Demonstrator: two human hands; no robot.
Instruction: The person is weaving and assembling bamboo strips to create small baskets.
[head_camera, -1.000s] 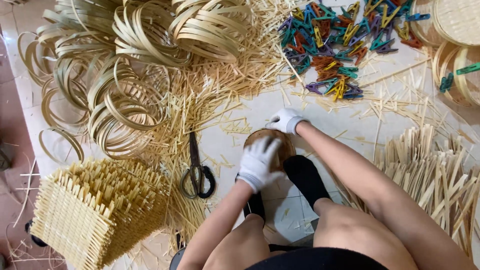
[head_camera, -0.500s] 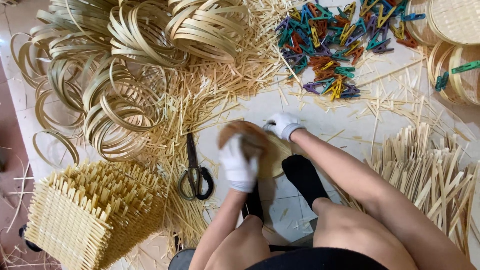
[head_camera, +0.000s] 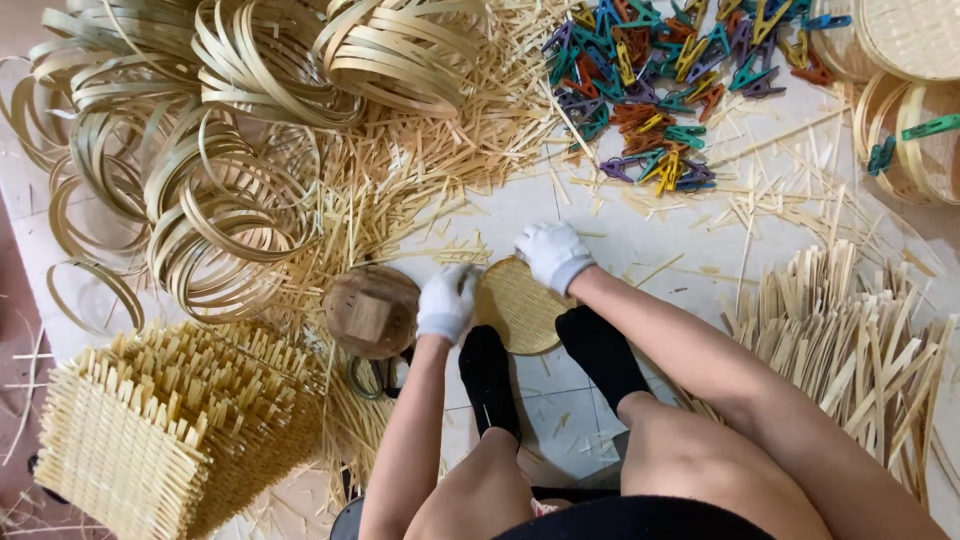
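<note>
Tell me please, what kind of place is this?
Probably a bamboo weaving workshop, with work done on the floor. Piles of bamboo hoops, loose splints and a half-woven basket surround the person, whose gloved left hand and right hand rest on a woven disc.

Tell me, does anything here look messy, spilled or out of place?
Yes. Loose bamboo slivers are strewn over the tiled floor between the bamboo hoops and the heap of coloured clips. The scissors lie half hidden under a round wooden block beside the left hand. Nothing looks damaged.
</note>
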